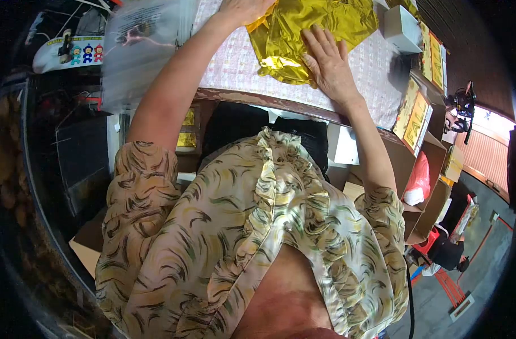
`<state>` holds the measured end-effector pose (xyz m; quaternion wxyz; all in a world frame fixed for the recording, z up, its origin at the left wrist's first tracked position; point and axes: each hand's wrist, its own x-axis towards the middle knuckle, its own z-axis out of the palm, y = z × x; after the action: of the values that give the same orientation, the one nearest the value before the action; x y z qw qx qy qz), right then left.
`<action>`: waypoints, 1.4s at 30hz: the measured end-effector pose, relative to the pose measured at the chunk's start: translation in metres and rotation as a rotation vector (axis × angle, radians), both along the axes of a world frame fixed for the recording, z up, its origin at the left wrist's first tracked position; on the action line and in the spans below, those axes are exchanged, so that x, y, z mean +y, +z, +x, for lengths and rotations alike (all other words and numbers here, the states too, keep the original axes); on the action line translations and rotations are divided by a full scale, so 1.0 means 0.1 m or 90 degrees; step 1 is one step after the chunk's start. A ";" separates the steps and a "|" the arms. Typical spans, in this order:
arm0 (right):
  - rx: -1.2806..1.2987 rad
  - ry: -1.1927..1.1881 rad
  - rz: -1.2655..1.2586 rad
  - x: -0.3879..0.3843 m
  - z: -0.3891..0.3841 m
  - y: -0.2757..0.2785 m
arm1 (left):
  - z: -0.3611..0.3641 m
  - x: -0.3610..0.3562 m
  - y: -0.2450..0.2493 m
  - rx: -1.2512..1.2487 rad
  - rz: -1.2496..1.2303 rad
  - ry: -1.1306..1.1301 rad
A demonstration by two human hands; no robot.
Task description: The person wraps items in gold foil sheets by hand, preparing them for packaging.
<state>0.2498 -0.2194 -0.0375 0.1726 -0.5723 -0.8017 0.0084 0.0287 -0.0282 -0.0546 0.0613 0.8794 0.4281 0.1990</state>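
Note:
A crinkled, shiny piece of gold foil (320, 34) lies on the table, its far part cut off by the top of the view. Spread over its near right part, my right hand (332, 68) rests flat with the fingers apart. My left hand (245, 10) is at the foil's left edge, where an orange-gold fold shows under it. Its fingers look closed on that edge, though the top of the view cuts part of them off.
A pale checked cloth (227, 73) covers the table. Clear plastic bags (142, 56) hang over its left side. On the right are a white box (402, 29), cartons marked "FALL" (414, 120) and a red plastic bag (418, 179). Another person (447, 254) is farther off.

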 end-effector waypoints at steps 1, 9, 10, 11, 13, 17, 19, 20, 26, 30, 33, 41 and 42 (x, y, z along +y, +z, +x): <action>-0.022 -0.001 -0.004 -0.01 0.00 -0.02 | -0.01 0.00 0.00 -0.014 -0.004 -0.004; -0.040 0.010 -0.025 -0.11 -0.05 0.02 | -0.02 0.03 -0.09 -0.034 0.034 -0.018; -0.042 0.007 -0.029 -0.12 -0.06 0.03 | -0.02 0.04 -0.10 -0.033 0.039 -0.016; -0.043 0.004 -0.032 -0.13 -0.06 0.04 | -0.02 0.04 -0.09 -0.032 0.044 -0.013; -0.036 0.002 -0.034 -0.14 -0.07 0.04 | -0.02 0.03 -0.07 -0.025 0.033 -0.012; -0.036 -0.008 -0.037 -0.15 -0.09 0.03 | -0.02 0.00 0.01 0.000 0.019 -0.012; -0.041 -0.009 -0.036 -0.15 -0.09 0.03 | -0.06 -0.10 0.13 -0.063 -0.012 -0.026; -0.046 -0.010 -0.035 -0.14 -0.09 0.02 | -0.06 -0.15 0.22 -0.126 -0.044 -0.041; -0.065 -0.026 -0.048 -0.14 -0.12 0.04 | 0.31 -0.58 0.07 0.044 0.134 -0.153; -0.065 -0.030 -0.059 -0.14 -0.13 0.05 | 0.30 -0.80 0.11 0.043 0.013 -0.185; -0.067 -0.031 -0.058 -0.15 -0.13 0.07 | 0.24 -0.81 0.10 0.027 -0.037 -0.210; 0.049 -0.048 -0.046 0.03 -0.09 0.41 | 0.24 -0.88 0.26 -0.013 -0.028 -0.196; 0.062 -0.054 -0.027 0.10 -0.06 0.44 | 0.24 -0.90 0.30 0.018 -0.012 -0.203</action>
<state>0.2434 -0.2089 0.0062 0.1995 -0.6080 -0.7671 0.0456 0.0527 -0.1185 -0.0250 0.0940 0.9385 0.2853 0.1704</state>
